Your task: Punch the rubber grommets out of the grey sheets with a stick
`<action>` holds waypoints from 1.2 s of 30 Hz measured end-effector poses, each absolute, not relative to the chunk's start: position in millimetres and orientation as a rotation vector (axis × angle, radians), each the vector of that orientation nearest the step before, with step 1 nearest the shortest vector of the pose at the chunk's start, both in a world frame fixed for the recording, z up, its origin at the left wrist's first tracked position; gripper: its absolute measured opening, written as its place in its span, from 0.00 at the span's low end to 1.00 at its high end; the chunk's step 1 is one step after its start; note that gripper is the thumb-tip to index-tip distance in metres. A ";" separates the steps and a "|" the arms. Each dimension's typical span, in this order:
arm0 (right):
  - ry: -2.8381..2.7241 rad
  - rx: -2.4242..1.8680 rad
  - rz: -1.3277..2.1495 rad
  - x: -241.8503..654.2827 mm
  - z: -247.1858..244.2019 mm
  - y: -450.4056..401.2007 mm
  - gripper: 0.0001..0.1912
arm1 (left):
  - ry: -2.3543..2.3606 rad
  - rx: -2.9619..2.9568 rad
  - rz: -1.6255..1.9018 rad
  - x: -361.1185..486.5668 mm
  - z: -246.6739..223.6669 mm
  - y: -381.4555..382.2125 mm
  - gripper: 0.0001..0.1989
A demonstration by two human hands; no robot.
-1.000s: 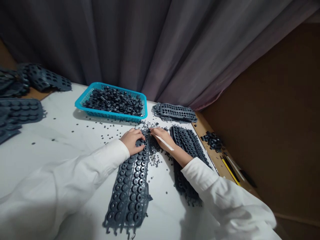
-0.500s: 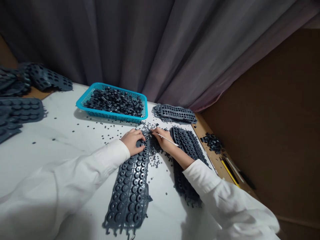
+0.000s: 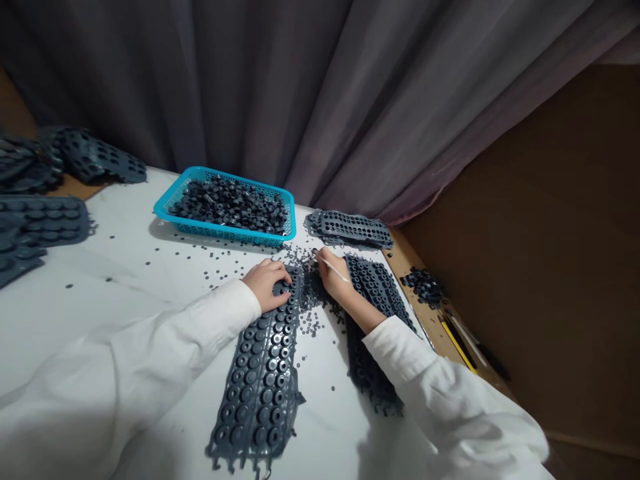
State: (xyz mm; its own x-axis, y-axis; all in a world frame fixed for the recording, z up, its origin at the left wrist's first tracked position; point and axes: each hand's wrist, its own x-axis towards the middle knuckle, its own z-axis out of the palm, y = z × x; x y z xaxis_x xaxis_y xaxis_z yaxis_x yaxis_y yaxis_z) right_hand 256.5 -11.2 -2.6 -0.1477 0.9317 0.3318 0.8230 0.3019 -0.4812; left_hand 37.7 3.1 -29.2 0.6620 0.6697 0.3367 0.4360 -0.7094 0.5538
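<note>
1. So the main thing is a dark rubbery sheet [image 3: 260,383] with rows of raised rings, lying lengthwise on the white table [image 3: 325,430], ragged edge toward the wearer.
2. Left hand [image 3: 267,285] rests on its far end, thumb and fingers curved with a gap between them, not pinching anything I can see.
3. Right hand [image 3: 333,275] is just beside that end, pinching a thin white stick [image 3: 337,270] between thumb and fingers. The stick's tip is kinda too small to make out.
4. Tiny dark discs [image 3: 311,323] are scattered around there, thickest between the hands.
5. Right of that, partly under the right forearm: a stack of similar sheets [image 3: 385,297].
6. Farther back, a blue basket [image 3: 223,233] full of small black pieces [image 3: 230,203], plus holey sheets [image 3: 350,228] to its right.
7. Behind everything, a grey curtain [image 3: 250,80].
</note>
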 end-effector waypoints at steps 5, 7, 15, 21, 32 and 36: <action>-1.964 -1.512 0.331 265.1 7.7 -18.0 0.09 | 0.862 2.449 0.750 37.5 -29.6 3.5 0.09; -1.943 -1.492 0.378 263.9 8.8 -22.3 0.09 | 0.867 2.445 0.756 37.6 -29.5 3.3 0.09; -1.783 -1.364 0.670 248.4 11.6 -30.6 0.10 | 0.911 2.357 0.878 39.7 -26.9 2.0 0.07; -1.827 -1.260 0.730 234.8 7.0 -29.2 0.09 | 1.149 2.263 0.994 35.2 -26.8 7.9 0.05; -2.100 -1.167 0.579 233.9 -1.2 -25.9 0.07 | 1.319 2.354 0.789 36.9 -29.2 4.2 0.11; -2.277 -1.153 0.448 234.4 -2.1 -24.1 0.07 | 1.349 2.372 0.724 37.2 -25.9 2.0 0.12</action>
State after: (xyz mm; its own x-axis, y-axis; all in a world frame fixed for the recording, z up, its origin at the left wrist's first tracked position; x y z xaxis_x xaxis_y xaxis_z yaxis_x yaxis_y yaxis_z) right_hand 234.4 -24.1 -2.1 -0.4856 0.8147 0.3169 0.6342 0.5778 -0.5138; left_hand 37.2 2.0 -25.9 0.4267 0.8630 0.2703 0.7022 -0.5045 0.5024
